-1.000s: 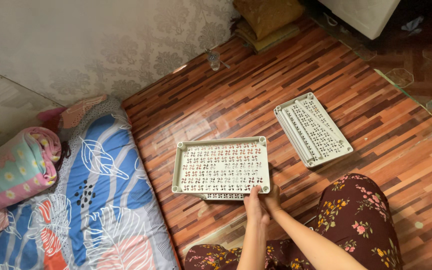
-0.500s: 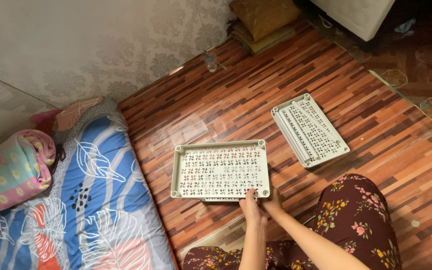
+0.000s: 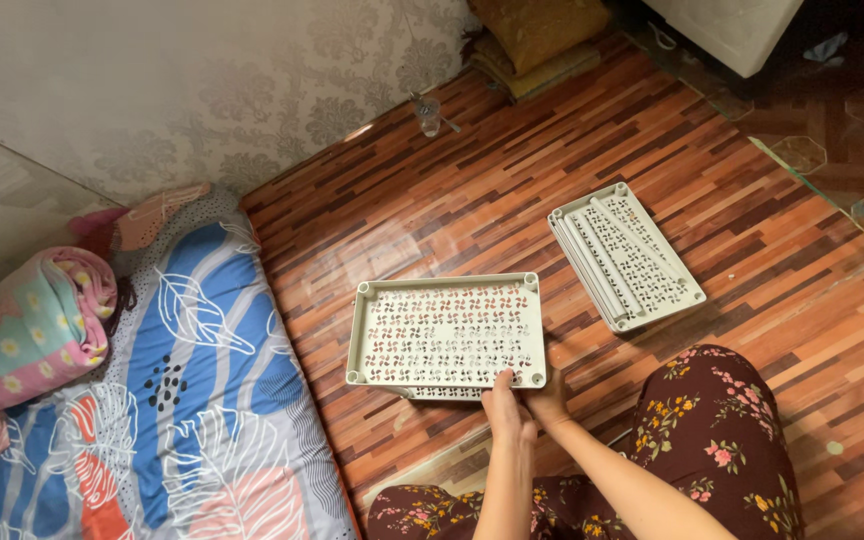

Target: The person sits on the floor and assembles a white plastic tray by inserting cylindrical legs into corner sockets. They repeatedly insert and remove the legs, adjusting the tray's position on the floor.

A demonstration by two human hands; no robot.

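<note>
On the wooden floor (image 3: 512, 190), near the person's knees, a pale perforated tray (image 3: 447, 328) is lying flat with its rim facing up. Under its near edge, a second piece of the same pale plastic (image 3: 442, 393) is showing a little. The person is sitting at the near side, wearing dark floral trousers (image 3: 727, 450), and is reaching both arms forward to the tray's near right corner.

The left hand (image 3: 508, 408) is resting on the near rim of the tray, with its fingers (image 3: 501, 383) lying together and stretched over the edge; they are touching the rim, but I cannot tell if they are really gripping it. The right hand (image 3: 550, 402) is sitting just beside the left one, at the corner of the tray, and it is mostly hidden behind the left hand, so I cannot tell how its fingers are closing.

To the right and a little farther, well apart from the first tray, another perforated tray (image 3: 625, 255) is lying at an angle on the floor. On the left, a mattress with a blue leaf-pattern cover (image 3: 192, 400) is lying along the floor, and a rolled pastel blanket (image 3: 27, 330) is resting on its far left end. Far away, near the wall, a small clear glass (image 3: 428, 113) is standing on the floor.
</note>
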